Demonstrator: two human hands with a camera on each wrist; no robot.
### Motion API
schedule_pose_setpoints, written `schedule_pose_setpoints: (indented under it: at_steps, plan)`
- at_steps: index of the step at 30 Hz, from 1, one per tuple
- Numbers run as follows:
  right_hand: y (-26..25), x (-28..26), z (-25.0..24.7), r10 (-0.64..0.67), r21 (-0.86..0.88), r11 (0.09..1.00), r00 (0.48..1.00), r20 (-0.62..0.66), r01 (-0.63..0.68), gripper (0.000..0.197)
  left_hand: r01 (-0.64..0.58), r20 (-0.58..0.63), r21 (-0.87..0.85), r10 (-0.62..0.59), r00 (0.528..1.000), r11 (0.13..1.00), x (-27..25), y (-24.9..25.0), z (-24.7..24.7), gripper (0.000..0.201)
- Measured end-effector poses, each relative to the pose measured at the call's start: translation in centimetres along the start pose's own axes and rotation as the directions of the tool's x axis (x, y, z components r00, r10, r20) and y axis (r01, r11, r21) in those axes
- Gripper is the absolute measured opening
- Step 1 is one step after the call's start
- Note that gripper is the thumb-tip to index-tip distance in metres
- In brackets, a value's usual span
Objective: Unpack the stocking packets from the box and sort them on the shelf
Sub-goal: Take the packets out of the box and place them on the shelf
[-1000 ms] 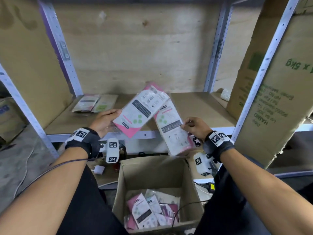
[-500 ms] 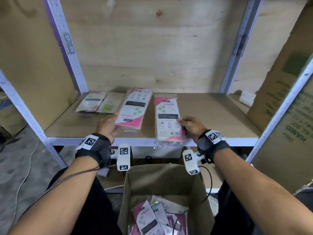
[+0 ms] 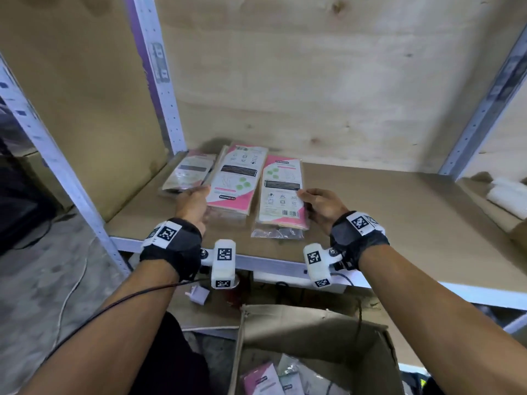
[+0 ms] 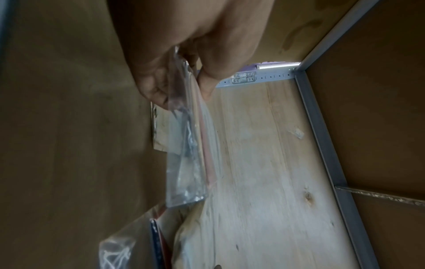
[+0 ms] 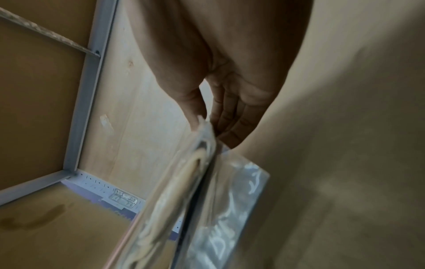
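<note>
**Two packets down on the shelf, one in each grip**

My left hand [image 3: 191, 205] pinches the near left edge of a pink-and-white stocking packet [image 3: 238, 179], thumb on one face and fingers [image 4: 158, 91] on the other, closed tight on the clear plastic sleeve. My right hand [image 3: 320, 205] pinches the right edge of a second stocking packet [image 3: 281, 192] the same way, thumb against curled fingers [image 5: 232, 112], its sleeve bulging with beige stocking.

Both packets lie lengthwise on the wooden shelf [image 3: 399, 218], side by side, just apart. The left one is at 11 o'clock from my left hand, the right one at 10 o'clock from my right. Further out, at 10 o'clock, a paler packet [image 3: 189, 173] lies against the left one, close to the shelf's back left corner post [image 3: 159, 81].

Below the shelf edge, at 6 o'clock, the open cardboard box [image 3: 313, 334] holds more packets [image 3: 262, 380]. At 3 o'clock, a white roll [image 3: 507, 195] rests on the neighbouring shelf bay.
</note>
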State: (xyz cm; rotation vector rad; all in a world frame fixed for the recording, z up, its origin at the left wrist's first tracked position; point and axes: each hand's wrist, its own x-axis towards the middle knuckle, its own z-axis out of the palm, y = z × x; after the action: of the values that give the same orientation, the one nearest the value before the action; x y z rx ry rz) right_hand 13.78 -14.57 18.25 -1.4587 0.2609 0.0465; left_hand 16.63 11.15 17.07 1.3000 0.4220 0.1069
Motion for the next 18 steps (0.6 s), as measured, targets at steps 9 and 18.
schedule_pose_setpoints:
  at_steps: [9, 18]
  plan:
    - [-1.5, 6.1, 5.8, 0.025, 0.013, 1.0, 0.998, 0.058, -0.026, 0.014, -0.018, -0.063, -0.012, 0.017, 0.998, 1.0, 7.7, 2.7, -2.6, 0.035]
    - [-1.9, 11.7, 11.3, 0.101, -0.035, 0.995, 0.985, 0.142, -0.097, 0.016, -0.064, -0.194, 0.227, 0.109, 0.975, 0.972, 16.0, 4.9, -6.2, 0.035]
